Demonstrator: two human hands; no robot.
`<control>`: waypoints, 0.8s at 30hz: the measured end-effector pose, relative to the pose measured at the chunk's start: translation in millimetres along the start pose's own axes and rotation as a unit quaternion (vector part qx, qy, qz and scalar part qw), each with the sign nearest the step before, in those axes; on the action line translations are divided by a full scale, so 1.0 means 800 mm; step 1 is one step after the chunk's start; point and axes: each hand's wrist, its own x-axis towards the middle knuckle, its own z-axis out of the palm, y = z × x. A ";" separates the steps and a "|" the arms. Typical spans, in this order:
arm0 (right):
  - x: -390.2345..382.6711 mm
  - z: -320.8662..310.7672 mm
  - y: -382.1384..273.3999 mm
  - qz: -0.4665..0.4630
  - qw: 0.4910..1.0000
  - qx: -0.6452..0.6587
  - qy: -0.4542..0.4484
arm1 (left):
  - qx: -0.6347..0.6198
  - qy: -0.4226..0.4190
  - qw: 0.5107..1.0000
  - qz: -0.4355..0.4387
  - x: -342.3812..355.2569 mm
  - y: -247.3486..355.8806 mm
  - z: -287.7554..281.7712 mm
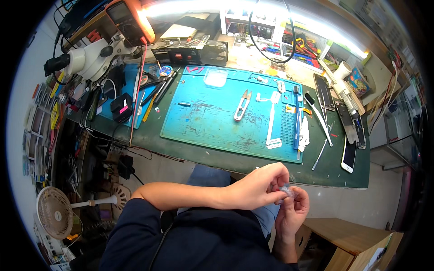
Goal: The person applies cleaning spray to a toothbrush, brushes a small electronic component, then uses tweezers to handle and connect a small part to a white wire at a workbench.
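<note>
My left hand (260, 187) and my right hand (294, 210) meet just past the bench's front edge, both closed on a small crumpled clear plastic packet (286, 193), whose contents I cannot make out. Beyond them lies the blue repair mat (203, 126) with red-handled spring snips (242, 107), a clear plastic box (215, 77), a razor blade (274, 143) and a long blue tool (297, 127) on it.
A microscope (88, 58) and orange multimeter (124, 22) stand at the back left, pens and tweezers (156, 95) below them. Phones (348, 156) lie on the right of the dark bench (194, 153). A fan (56, 212) stands at lower left, a wooden cabinet (350, 237) at lower right.
</note>
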 end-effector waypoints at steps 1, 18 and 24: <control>0.001 0.000 0.000 -0.005 1.000 -0.009 -0.016 | -0.046 -0.014 0.999 -0.011 0.000 -0.003 0.000; -0.032 -0.200 0.074 0.264 0.937 0.030 0.229 | 0.111 -0.014 0.988 0.107 -0.016 -0.025 -0.032; 0.083 -0.354 0.227 0.271 0.893 0.154 0.326 | 0.066 0.036 0.997 0.015 -0.017 -0.008 -0.070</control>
